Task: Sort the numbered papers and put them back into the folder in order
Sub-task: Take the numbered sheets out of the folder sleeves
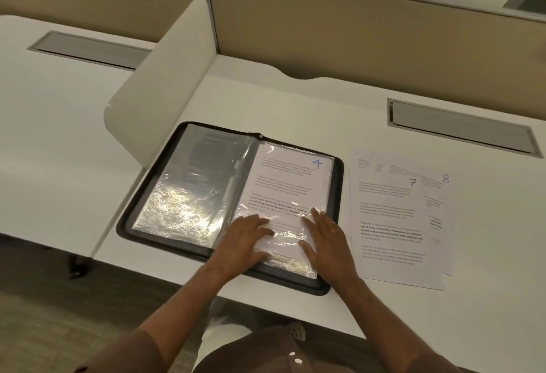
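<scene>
My fingers (266, 226) lie spread flat, pressing paper 4 (291, 186) smooth in the folder (336, 171). Next, I think, I need paper 5 from the pile (393, 225).

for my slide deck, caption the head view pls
Both hands flat on page 4 in the open folder; pages 7 and 8 beside it.

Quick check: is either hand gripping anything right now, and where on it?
Nothing is gripped. The left hand and right hand lie flat with straight fingers on the lower part of the sheet numbered 4, pressing it in the open folder.
</scene>
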Demonstrator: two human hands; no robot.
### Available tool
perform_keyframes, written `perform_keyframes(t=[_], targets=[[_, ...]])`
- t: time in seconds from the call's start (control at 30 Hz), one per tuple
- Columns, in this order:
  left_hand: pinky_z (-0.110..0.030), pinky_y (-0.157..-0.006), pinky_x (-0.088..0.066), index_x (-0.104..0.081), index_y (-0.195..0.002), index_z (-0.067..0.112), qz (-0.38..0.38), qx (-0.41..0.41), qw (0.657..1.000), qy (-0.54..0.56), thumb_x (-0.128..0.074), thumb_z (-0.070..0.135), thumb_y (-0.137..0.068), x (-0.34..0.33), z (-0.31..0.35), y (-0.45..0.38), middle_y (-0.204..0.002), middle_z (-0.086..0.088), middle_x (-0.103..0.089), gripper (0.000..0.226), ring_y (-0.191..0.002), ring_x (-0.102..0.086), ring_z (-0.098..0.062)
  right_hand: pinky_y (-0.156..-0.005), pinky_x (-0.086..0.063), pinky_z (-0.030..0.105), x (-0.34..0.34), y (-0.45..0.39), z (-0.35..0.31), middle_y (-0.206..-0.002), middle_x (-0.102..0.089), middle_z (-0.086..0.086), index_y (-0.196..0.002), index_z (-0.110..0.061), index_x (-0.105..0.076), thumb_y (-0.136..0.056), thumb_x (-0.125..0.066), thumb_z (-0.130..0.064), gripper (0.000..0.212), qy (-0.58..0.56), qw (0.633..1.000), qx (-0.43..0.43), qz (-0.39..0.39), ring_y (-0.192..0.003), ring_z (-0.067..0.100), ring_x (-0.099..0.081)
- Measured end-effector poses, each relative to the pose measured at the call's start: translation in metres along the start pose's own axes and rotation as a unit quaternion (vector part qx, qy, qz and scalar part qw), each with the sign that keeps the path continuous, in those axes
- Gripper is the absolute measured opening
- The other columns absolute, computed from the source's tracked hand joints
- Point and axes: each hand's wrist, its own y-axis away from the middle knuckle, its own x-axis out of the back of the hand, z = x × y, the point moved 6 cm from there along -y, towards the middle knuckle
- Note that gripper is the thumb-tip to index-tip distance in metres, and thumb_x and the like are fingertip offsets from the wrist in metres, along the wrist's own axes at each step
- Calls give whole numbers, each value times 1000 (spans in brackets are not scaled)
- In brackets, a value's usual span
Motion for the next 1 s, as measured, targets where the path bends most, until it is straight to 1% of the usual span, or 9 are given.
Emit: perform_keyframes(t=[0.1, 0.2, 0.33, 0.43, 0.53, 0.6, 0.73, 0.9, 1.0], targets=[[-42, -109, -41, -70, -105, 32, -11, -6, 1000, -16, -84, 46, -71, -7, 0, -3, -136, 5, -59, 39, -129, -51, -19, -126, -10, 39, 1, 0, -1, -169, -5, -7, -159, -34, -22, -103, -39, -58, 63, -19, 1000, -1, -6, -156, 14, -2], [-45, -102, -47, -72, -89, 27, -1, 3, 1000, -23, -84, 36, -75, -1, 4, -8, -127, 4, -66, 20, -121, -58, -20, -125, -7, 40, 9, 5, -10, -169, -14, -7, -156, -35, -30, -101, -40, -62, 62, -42, 998, 38, 14, -155, 14, -9], [-40, -99, -50, -74, -90, 19, 14, 9, 1000, -24, -79, 26, -84, 10, 11, -17, -114, 2, -73, 10, -109, -65, -18, -126, -7, 45, 16, 14, -31, -165, -27, -9, -147, -37, -46, -94, -41, -73, 64, -41, 991, 128, 11, -154, 14, -18], [-36, -91, -52, -70, -91, 20, 22, 10, 1000, -10, -74, 28, -89, 14, 11, -17, -101, 5, -72, 9, -97, -64, -14, -125, -18, 47, 20, 11, -38, -151, -49, -8, -136, -34, -56, -90, -52, -69, 58, -34, 991, 129, 22, -144, 16, -39], [-28, -93, -50, -70, -94, 24, 38, 6, 999, -16, -72, 33, -90, 15, 14, -10, -102, 7, -70, 10, -98, -62, -11, -116, -37, 41, 28, 1, -42, -130, -64, -8, -119, -31, -66, -89, -63, -56, 39, -58, 993, 91, 42, -123, 15, -56], [-25, -94, -47, -72, -95, 24, 72, 10, 997, -12, -73, 33, -89, 18, 17, -2, -105, 7, -70, 10, -101, -60, -10, -110, -36, 31, 36, -4, -46, -120, -68, -9, -111, -29, -69, -91, -63, -51, 30, -81, 993, 62, 53, -113, 15, -60], [-25, -89, -50, -69, -102, 22, 153, 34, 987, 18, -75, 28, -89, 24, 19, 16, -107, 4, -67, 16, -101, -59, -11, -107, -36, 28, 44, -8, -52, -116, -69, -9, -107, -27, -70, -93, -62, -47, 25, -112, 992, 30, 56, -108, 15, -60], [-27, -102, -43, -61, -123, 27, 90, 19, 996, -17, -82, 43, -78, 12, 18, 25, -126, 4, -61, 53, -117, -55, -14, -101, -32, 22, 50, -9, -61, -113, -70, -9, -104, -26, -69, -92, -68, -41, 18, -132, 988, 14, 79, -106, 14, -61], [-32, -99, -50, -60, -118, 26, 86, 27, 996, -24, -84, 37, -76, 13, 11, 20, -120, 4, -62, 50, -111, -58, -15, -101, -34, 23, 52, -10, -64, -113, -71, -8, -103, -25, -69, -93, -68, -39, 17, -147, 986, 4, 79, -105, 15, -61]])
